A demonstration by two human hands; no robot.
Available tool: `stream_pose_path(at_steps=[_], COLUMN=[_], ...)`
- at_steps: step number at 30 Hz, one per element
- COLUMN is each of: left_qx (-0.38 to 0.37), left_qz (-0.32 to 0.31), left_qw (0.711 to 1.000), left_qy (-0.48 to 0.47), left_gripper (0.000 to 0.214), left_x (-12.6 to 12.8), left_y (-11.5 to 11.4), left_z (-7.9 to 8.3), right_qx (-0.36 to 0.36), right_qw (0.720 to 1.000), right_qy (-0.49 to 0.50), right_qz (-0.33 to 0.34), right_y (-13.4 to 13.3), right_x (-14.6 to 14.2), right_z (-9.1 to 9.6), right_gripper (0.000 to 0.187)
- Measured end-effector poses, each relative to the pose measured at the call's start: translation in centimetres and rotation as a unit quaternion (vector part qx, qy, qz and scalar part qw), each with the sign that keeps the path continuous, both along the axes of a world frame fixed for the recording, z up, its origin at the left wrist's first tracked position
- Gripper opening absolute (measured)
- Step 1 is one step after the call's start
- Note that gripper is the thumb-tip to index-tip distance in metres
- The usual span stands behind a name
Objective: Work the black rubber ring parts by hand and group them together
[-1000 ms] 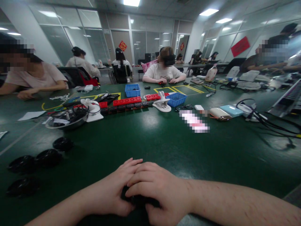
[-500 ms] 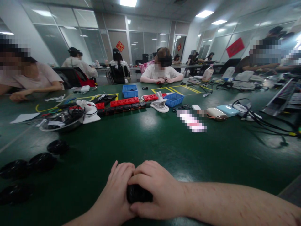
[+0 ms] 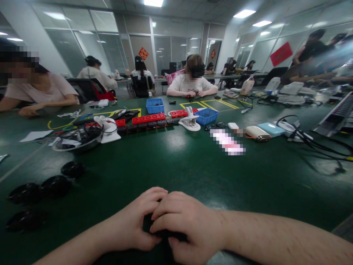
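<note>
Both of my hands are together at the lower middle of the head view, curled around a dark, glossy, rounded black object (image 3: 171, 235). Most of it is covered by the fingers, so its kind cannot be made out. My left hand (image 3: 147, 217) wraps its left side, thumb low and fingers arched over the top. Across from it, my right hand (image 3: 184, 224) is closed over the top and right side, its fingertips meeting the left fingers. On the table to the left lie several similar black rounded pieces (image 3: 56, 186), apart from my hands.
Farther up the green table (image 3: 132, 165) are a metal bowl (image 3: 78, 147), red blocks in a row (image 3: 149, 118), a white clip stand (image 3: 190, 123) and blue baskets (image 3: 206, 117). Power banks (image 3: 257, 133) and black cables (image 3: 328, 143) lie right. A person (image 3: 191, 79) sits opposite.
My left hand has turned and shifted, with its thumb now lower and fingers arched over the top. Less of the black object shows. The view has moved slightly.
</note>
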State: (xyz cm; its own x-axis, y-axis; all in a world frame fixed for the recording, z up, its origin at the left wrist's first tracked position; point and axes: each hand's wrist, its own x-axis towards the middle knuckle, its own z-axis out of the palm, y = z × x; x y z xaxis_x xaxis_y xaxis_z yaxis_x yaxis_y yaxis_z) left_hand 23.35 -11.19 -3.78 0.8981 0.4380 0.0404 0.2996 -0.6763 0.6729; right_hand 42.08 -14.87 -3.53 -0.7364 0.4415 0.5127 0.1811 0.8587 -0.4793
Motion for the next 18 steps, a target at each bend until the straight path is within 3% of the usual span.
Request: stream_pose_path(at_steps=[4, 7, 12, 18], left_qx=[0.017, 0.064, 0.08, 0.037], left_qz=[0.016, 0.068, 0.147, 0.088], left_qw=[0.999, 0.995, 0.986, 0.995], left_qy=[0.029, 0.046, 0.026, -0.001], left_gripper=[0.076, 0.088, 0.048, 0.034], left_x=[-0.3, 0.0, 0.8, 0.5], left_y=[-0.4, -0.8, -1.2, -0.9], left_z=[-1.1, -2.0, -1.9, -0.7], right_qx=[0.002, -0.013, -0.049, -0.016], right_qw=[1.0, 0.996, 0.987, 0.996], right_qy=[0.015, -0.019, -0.076, -0.003], right_qz=[-0.018, -0.081, -0.132, -0.086], right_y=[0.0, -0.1, -0.2, -0.3], right_x=[0.0, 0.0, -0.1, 0.0], right_z=[0.2, 0.1, -0.3, 0.0], right_gripper=[0.034, 0.047, 0.046, 0.032])
